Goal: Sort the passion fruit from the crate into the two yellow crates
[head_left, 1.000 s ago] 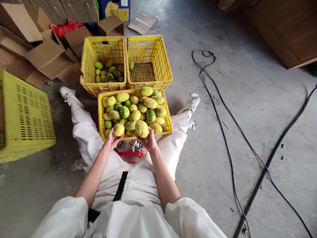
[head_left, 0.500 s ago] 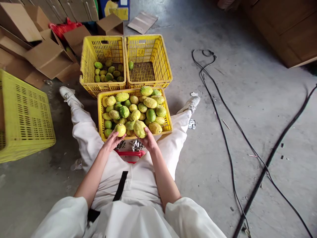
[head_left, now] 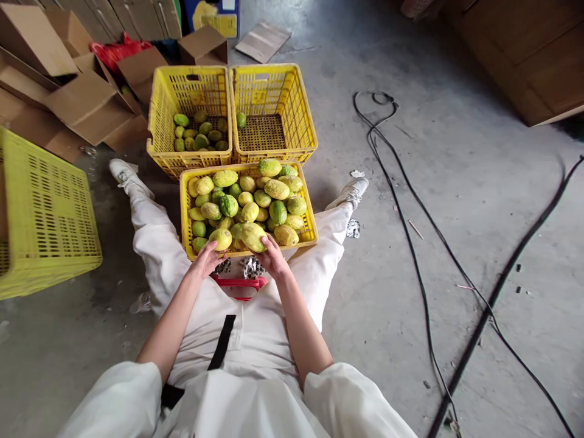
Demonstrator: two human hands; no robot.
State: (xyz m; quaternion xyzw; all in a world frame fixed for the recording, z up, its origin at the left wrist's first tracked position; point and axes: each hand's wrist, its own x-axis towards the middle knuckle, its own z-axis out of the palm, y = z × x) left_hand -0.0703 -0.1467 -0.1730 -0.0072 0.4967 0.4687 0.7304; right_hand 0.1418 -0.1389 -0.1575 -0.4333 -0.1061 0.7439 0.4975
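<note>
In my left hand (head_left: 206, 260) is a smooth yellow passion fruit (head_left: 221, 239), held at the near edge of the front crate. My right hand (head_left: 272, 258) has its fingers around the right side of a larger, wrinkled yellow-green passion fruit (head_left: 253, 237). Both fruits are just above the near rim of a shallow yellow crate (head_left: 312, 228), which lies between my legs. The crate is heaped with several green and yellow passion fruits (head_left: 250, 212), some ribbed or wrinkled.
Behind stand two deeper yellow crates: the left crate (head_left: 155, 115) has several green fruits, the right crate (head_left: 303, 115) one. A larger yellow-green crate (head_left: 55, 207) stands at left. Opened cardboard boxes (head_left: 86, 100) pile behind it. Black cables (head_left: 483, 316) cross the floor at right.
The passion fruit in my right hand has turned, its long side now lying more sideways. The one in my left hand has also rotated slightly. The crates have not moved.
</note>
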